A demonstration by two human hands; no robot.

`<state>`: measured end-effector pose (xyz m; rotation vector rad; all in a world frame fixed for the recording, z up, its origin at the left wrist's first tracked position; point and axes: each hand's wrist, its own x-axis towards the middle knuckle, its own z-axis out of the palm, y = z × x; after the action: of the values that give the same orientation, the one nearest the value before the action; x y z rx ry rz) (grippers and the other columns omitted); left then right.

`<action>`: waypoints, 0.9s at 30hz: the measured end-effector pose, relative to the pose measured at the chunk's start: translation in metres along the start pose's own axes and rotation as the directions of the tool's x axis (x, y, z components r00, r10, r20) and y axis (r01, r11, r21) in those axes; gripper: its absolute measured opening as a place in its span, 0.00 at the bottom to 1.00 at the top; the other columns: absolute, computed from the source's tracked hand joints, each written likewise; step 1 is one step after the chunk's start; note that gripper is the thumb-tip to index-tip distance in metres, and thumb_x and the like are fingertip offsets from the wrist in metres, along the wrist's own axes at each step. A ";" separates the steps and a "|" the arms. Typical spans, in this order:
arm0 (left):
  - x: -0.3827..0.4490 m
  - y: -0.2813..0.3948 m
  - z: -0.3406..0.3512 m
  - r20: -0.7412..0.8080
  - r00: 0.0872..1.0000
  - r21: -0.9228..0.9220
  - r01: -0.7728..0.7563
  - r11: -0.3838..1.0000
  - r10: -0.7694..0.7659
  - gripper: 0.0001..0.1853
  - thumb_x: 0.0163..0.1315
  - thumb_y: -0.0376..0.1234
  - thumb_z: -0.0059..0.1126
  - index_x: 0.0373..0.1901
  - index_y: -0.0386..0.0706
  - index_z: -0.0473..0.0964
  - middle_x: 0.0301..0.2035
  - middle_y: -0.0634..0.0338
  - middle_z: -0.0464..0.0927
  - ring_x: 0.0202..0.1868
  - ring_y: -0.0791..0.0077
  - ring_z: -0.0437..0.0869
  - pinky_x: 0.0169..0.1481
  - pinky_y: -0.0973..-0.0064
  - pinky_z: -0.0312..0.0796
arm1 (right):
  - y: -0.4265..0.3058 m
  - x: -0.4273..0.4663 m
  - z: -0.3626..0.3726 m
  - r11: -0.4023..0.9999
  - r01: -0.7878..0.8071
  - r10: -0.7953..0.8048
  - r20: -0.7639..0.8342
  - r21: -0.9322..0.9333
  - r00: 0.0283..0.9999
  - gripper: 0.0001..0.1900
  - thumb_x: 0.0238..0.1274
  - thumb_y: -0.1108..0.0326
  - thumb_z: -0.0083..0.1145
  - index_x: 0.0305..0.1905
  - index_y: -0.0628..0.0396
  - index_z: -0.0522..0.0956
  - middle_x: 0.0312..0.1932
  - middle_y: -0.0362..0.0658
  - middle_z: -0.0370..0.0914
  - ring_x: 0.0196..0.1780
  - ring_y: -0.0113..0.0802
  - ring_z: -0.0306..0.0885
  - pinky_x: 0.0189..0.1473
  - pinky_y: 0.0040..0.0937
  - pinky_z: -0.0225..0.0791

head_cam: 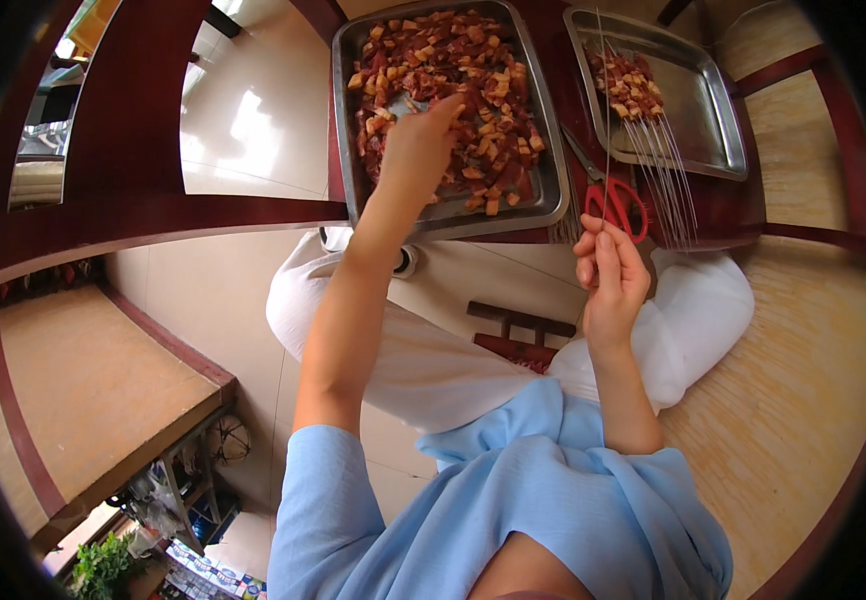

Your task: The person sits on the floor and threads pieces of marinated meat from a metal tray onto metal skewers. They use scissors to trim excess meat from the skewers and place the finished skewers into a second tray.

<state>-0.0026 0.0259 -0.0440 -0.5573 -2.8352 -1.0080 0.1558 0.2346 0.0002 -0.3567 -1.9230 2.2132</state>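
My left hand (425, 142) reaches into a metal tray (559, 202) of raw, cut meat pieces (433, 45), its fingertips among them; whether they pinch a piece is hidden. A thin metal skewer (606, 150) stands between the fingers of my right hand (611, 277), with no meat visible along it. On the right, a second metal tray (703, 97) holds several skewers threaded with meat (635, 94), their bare ends (669, 187) hanging over the near rim. Scissors with red handles (614, 206) lie between the trays, close to my right hand.
More bare skewers (568, 214) lie beside the large tray. Both trays rest on a dark red wooden stool or table (733, 210). A wooden chair frame (253, 210) is at left, and a tan-topped table (102, 375) at lower left. My legs are just below the trays.
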 end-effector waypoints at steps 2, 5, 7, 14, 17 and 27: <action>0.002 -0.006 -0.003 0.002 1.000 -0.153 0.023 0.988 -0.023 0.26 0.56 0.24 0.56 0.59 0.44 0.69 0.38 0.47 0.80 0.40 0.49 0.81 0.41 0.59 0.73 | 0.000 -0.001 -0.001 1.000 0.013 -0.013 0.002 -0.018 1.000 0.12 0.72 0.70 0.46 0.50 0.65 0.78 0.30 0.37 0.73 0.25 0.15 0.61 0.26 0.14 0.54; -0.005 0.005 -0.002 -0.081 0.992 -0.086 -0.102 0.991 0.095 0.26 0.55 0.25 0.58 0.58 0.43 0.70 0.34 0.48 0.82 0.38 0.47 0.82 0.42 0.58 0.74 | 0.008 -0.002 -0.006 0.996 0.059 -0.056 0.047 -0.063 0.997 0.12 0.72 0.69 0.48 0.48 0.65 0.78 0.30 0.37 0.73 0.25 0.15 0.61 0.25 0.14 0.55; -0.005 0.007 0.004 -0.089 0.988 0.036 -0.123 0.992 0.126 0.29 0.54 0.24 0.60 0.60 0.48 0.70 0.39 0.49 0.82 0.41 0.51 0.83 0.45 0.62 0.75 | 0.007 -0.003 -0.004 0.995 0.049 -0.044 0.063 -0.091 0.997 0.11 0.72 0.69 0.48 0.48 0.65 0.78 0.29 0.37 0.73 0.25 0.14 0.61 0.25 0.13 0.55; 0.003 0.008 -0.022 0.113 0.970 -0.342 0.241 0.908 -0.214 0.26 0.58 0.25 0.61 0.60 0.43 0.72 0.41 0.51 0.83 0.42 0.63 0.85 0.49 0.72 0.75 | 0.011 -0.001 -0.007 0.990 0.037 -0.033 0.030 -0.135 0.999 0.11 0.71 0.68 0.50 0.48 0.64 0.79 0.29 0.36 0.73 0.25 0.14 0.61 0.25 0.13 0.56; 0.004 -0.002 -0.031 0.187 0.954 -0.732 0.294 0.615 -0.233 0.23 0.61 0.26 0.59 0.59 0.37 0.71 0.40 0.54 0.83 0.42 0.71 0.83 0.49 0.77 0.75 | 0.014 -0.002 -0.010 0.989 0.016 -0.010 0.044 -0.148 0.999 0.11 0.70 0.69 0.51 0.50 0.63 0.78 0.29 0.36 0.74 0.25 0.14 0.61 0.26 0.13 0.56; 0.003 0.000 -0.040 0.311 0.903 -0.861 0.400 0.315 -0.296 0.20 0.66 0.30 0.57 0.59 0.37 0.70 0.39 0.57 0.81 0.39 0.75 0.81 0.48 0.75 0.78 | 0.010 -0.009 -0.007 0.912 0.106 -0.052 0.145 -0.396 0.988 0.14 0.67 0.73 0.53 0.54 0.60 0.79 0.28 0.37 0.77 0.27 0.19 0.71 0.29 0.17 0.64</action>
<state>-0.0074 0.0015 -0.0125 0.0489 -2.1793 -2.7455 0.1668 0.2371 -0.0105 -0.1865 -2.4205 1.8179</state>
